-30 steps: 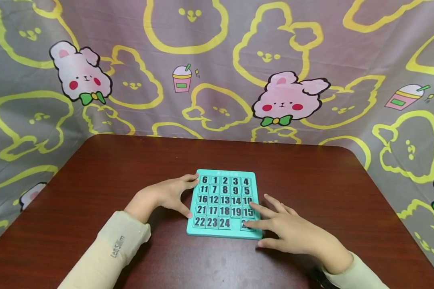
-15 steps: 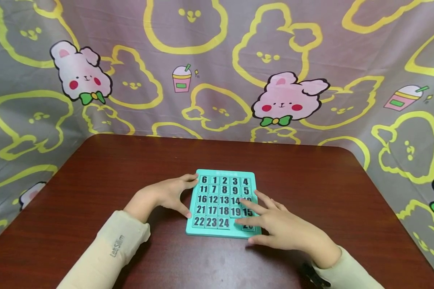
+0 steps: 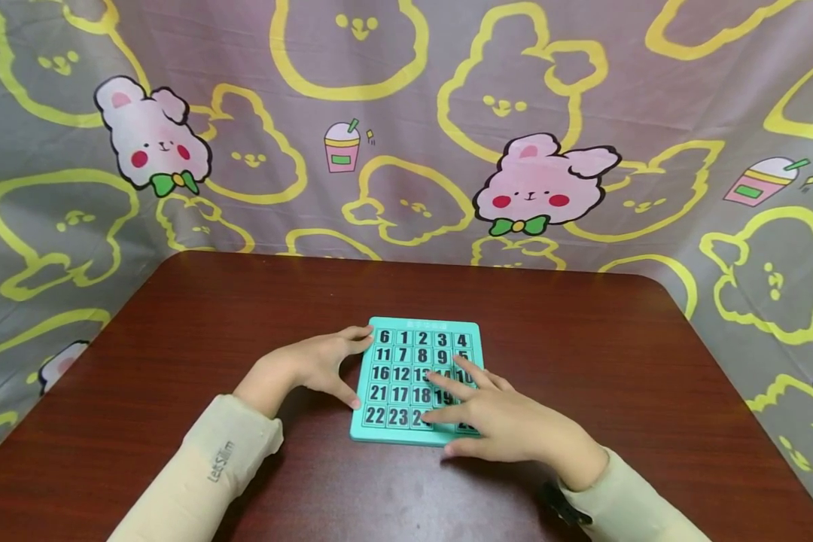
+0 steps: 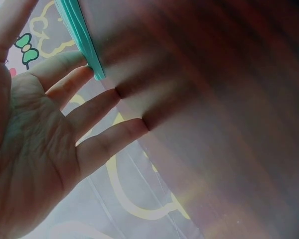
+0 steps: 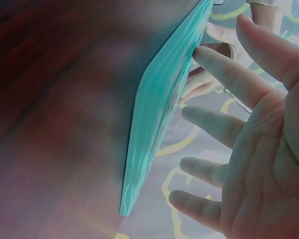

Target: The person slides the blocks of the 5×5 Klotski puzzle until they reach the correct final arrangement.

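Note:
A turquoise number sliding puzzle lies flat on the table, its black-numbered tiles in rows. My left hand touches its left side, thumb near the lower corner and a finger near the upper one. In the left wrist view, straight fingers meet the puzzle's edge. My right hand reaches over the right part with fingers spread, its index fingertip at the tile marked 24 in the bottom row. Right of that tile is a gap, partly hidden by the fingers. The right wrist view shows the puzzle's side below extended fingers.
The dark red-brown wooden table extends around the puzzle on all sides. Behind and beside it hangs a grey-pink curtain printed with rabbits and drink cups. A black strap is at the right sleeve.
My right hand has slid left across the puzzle, its index finger passing from the bottom-right tile over the gap to tile 24. The left hand has stayed in place.

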### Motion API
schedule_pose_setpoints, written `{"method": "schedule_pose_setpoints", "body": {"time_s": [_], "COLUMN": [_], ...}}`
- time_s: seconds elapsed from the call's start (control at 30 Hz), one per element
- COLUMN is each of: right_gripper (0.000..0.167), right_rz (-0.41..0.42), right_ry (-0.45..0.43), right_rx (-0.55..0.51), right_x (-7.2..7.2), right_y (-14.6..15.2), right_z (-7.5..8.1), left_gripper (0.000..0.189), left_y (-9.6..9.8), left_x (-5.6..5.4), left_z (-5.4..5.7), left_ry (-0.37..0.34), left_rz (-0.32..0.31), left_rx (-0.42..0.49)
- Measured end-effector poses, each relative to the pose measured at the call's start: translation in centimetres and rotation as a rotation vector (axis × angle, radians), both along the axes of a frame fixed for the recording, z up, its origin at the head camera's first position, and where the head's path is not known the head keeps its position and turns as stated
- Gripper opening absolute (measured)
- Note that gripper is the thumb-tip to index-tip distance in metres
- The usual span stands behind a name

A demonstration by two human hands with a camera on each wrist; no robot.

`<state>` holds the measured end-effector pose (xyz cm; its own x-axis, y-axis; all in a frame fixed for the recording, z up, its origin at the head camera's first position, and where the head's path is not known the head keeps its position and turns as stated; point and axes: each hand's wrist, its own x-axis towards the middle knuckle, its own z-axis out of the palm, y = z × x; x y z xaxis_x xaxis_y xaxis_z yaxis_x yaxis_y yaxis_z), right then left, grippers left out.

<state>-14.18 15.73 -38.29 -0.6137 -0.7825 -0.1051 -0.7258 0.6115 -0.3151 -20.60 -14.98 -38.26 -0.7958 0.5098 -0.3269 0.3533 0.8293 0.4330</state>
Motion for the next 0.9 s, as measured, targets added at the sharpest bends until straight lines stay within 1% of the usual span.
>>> {"method": "schedule_pose_setpoints", "body": {"time_s": [0.17,0.43,0.53,0.7,0.9], "right_gripper": [0.044,0.047,0.048,0.048,0.047], "right_rz": [-0.017,-0.082,-0.092,-0.086,-0.047], "right_ry": [-0.020,-0.022,-0.014,0.015,0.034], "right_rx": [0.006,0.015,0.014,0.012,0.002], "right_x": [0.2,1.1,1.3,1.4,1.0], "right_y": [0.5,2.4,2.9,3.0,1.7], "right_z": [0.0,-0.4,-0.3,0.1,0.6], "left_gripper": [0.109,0.110,0.109,0.108,0.108], "left_y": [-0.1,-0.1,-0.1,-0.1,0.0], "left_x": [0.0,0.0,0.0,0.0,0.1], "left_z": [0.0,0.0,0.0,0.1,0.1], "left_ry": [0.003,-0.001,0.001,0.014,0.005], "left_rz": [-0.004,-0.003,-0.003,-0.014,-0.005], "left_rx": [-0.001,0.001,-0.005,-0.008,-0.005]}}
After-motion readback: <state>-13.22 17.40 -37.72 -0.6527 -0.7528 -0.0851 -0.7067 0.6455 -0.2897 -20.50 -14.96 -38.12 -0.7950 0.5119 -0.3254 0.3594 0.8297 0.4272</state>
